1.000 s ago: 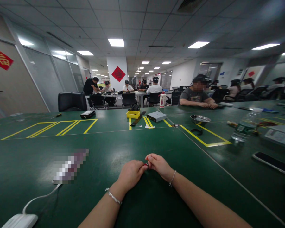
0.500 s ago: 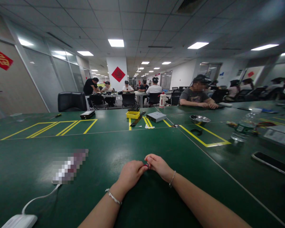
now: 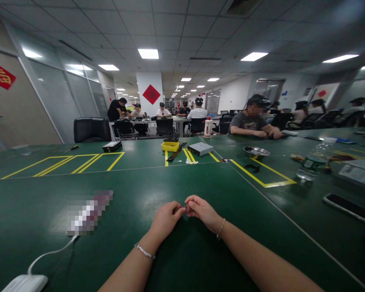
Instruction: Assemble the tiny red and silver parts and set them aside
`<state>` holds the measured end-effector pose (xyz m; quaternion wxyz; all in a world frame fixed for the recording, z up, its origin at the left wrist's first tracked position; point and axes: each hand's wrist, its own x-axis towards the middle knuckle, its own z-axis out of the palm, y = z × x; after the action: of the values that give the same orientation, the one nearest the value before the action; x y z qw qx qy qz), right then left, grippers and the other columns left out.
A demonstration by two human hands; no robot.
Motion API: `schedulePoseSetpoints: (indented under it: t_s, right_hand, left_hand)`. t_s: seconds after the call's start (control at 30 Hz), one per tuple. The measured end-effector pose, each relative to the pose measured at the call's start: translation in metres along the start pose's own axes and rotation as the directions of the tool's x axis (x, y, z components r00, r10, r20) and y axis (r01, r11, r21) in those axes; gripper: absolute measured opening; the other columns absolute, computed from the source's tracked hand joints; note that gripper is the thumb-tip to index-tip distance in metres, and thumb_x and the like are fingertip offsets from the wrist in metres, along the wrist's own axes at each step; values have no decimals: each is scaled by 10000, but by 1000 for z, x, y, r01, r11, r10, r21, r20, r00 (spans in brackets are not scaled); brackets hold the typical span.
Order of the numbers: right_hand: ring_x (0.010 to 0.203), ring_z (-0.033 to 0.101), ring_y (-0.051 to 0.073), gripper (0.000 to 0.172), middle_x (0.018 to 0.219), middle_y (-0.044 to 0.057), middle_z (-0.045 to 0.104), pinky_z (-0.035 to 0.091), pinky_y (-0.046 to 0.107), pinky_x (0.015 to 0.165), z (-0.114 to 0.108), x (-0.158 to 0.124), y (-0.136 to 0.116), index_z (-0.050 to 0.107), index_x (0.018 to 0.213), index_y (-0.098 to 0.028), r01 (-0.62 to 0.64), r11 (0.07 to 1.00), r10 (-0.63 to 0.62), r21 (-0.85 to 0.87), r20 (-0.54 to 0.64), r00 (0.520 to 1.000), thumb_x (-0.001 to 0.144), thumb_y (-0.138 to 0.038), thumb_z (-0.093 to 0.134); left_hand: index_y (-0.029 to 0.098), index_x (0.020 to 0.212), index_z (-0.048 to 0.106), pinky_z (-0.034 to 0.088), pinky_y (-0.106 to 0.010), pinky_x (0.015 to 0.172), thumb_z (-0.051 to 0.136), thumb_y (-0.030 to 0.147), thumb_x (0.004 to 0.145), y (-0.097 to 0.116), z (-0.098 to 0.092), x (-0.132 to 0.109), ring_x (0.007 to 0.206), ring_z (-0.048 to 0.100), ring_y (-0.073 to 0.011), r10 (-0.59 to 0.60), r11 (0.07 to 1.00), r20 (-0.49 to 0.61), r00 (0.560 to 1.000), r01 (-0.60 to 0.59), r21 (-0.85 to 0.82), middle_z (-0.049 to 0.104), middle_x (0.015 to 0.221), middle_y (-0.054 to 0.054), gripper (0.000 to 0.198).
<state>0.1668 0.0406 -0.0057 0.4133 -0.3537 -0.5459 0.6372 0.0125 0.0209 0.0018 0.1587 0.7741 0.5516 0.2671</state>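
Note:
My left hand (image 3: pixel 167 217) and my right hand (image 3: pixel 202 211) meet fingertip to fingertip above the green table (image 3: pixel 134 259). Thumb and forefinger of the left are pinched together, with a sliver of something small and dark red at their tips. The fingers of my right hand are curled into a pinch close beside it, and whatever they hold is hidden. Each wrist wears a thin bracelet. The red thing is too small to name.
To the left lies a blurred-out device (image 3: pixel 89 214) on a white cable (image 3: pixel 51 253). A phone (image 3: pixel 349 209), a water bottle (image 3: pixel 312 164) and a metal bowl (image 3: pixel 256 152) are on the right. Further back stand a yellow tray (image 3: pixel 170 147) and a grey box (image 3: pixel 200 149). A person (image 3: pixel 252 121) sits opposite.
My left hand has drawn slightly up, its fingertips now a little apart from the right ones. The right hand has barely moved.

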Motion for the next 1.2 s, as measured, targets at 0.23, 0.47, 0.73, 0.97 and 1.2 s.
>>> schedulePoseSetpoints:
  t_s: [0.23, 0.47, 0.73, 0.97, 1.2]
  right_hand:
    - [649, 511, 91, 233, 685, -7, 521, 411, 253, 613, -1, 2, 3, 477, 788, -168, -12, 1000, 12, 24, -24, 1000, 646, -344, 533]
    - [616, 521, 86, 240, 671, -7, 533, 414, 253, 603, -1, 3, 3, 487, 779, -159, -18, 1000, 18, -17, -15, 1000, 641, -348, 541]
    - [609, 526, 87, 234, 680, 2, 550, 410, 258, 606, -1, 4, 4, 486, 780, -152, -20, 1000, 20, -12, -11, 1000, 635, -324, 551]
    - [611, 532, 92, 215, 691, 20, 575, 404, 263, 614, -2, 1, -1, 465, 764, -147, -39, 995, 46, 89, -71, 996, 629, -287, 556]
    - [555, 529, 93, 119, 625, 16, 584, 389, 258, 579, -2, 1, -2, 454, 729, -151, -51, 990, 58, 131, -50, 997, 659, -243, 488]
  left_hand:
    - [191, 769, 547, 337, -185, 534, 430, 314, 713, -4, 4, 1, 592, 495, -95, -13, 992, -38, 999, 8, -126, 560, 647, 26, 179]
    - [195, 818, 559, 355, -187, 535, 442, 266, 701, -1, 3, 2, 582, 497, -95, -40, 985, -26, 999, 35, -167, 553, 638, 25, 180]
    - [205, 784, 560, 349, -182, 527, 432, 282, 709, -1, 2, 0, 567, 484, -87, 12, 979, -52, 999, -22, -201, 537, 615, 40, 167]
    - [186, 733, 536, 354, -182, 540, 508, 235, 641, -8, 5, 4, 575, 489, -87, -98, 969, -131, 987, 64, -239, 523, 603, 45, 108]
    - [188, 699, 530, 353, -191, 547, 516, 276, 637, -9, 4, 5, 569, 491, -91, -123, 953, -160, 979, 72, -293, 513, 590, 49, 108]
